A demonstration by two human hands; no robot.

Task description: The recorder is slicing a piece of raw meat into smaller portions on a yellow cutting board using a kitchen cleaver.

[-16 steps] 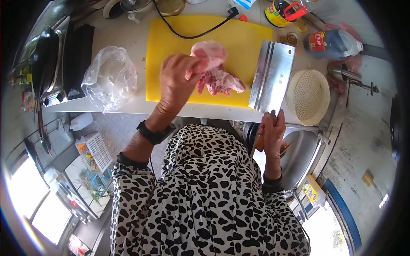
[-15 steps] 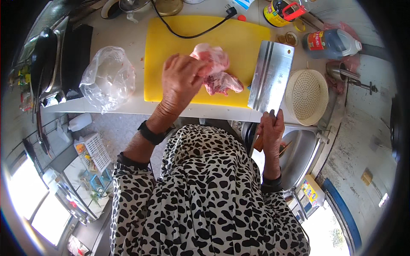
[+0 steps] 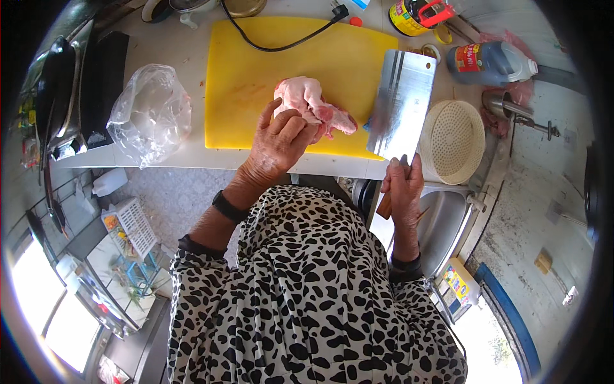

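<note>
A piece of raw meat [image 3: 302,96], pale pink with fatty skin and a redder, narrower end to the right, lies on a yellow cutting board [image 3: 240,64]. My left hand [image 3: 281,141] is at its near left edge, fingers bent against the meat and partly hiding it. In my right hand [image 3: 404,187] is a cleaver [image 3: 404,102], gripped by its wooden handle. Its broad steel blade points away from me, over the board's right edge and apart from the meat.
A black power cord [image 3: 275,48] with a plug crosses the board's far edge. Left of the board sits a clear plastic bag [image 3: 150,115]. To the right are a cream strainer basket [image 3: 453,141], a large bottle of dark liquid [image 3: 489,64] and a sink [image 3: 441,224].
The meat has turned over and settled on the board, its pale side now up. My left hand has come lower, toward me. The cleaver is still held at the right.
</note>
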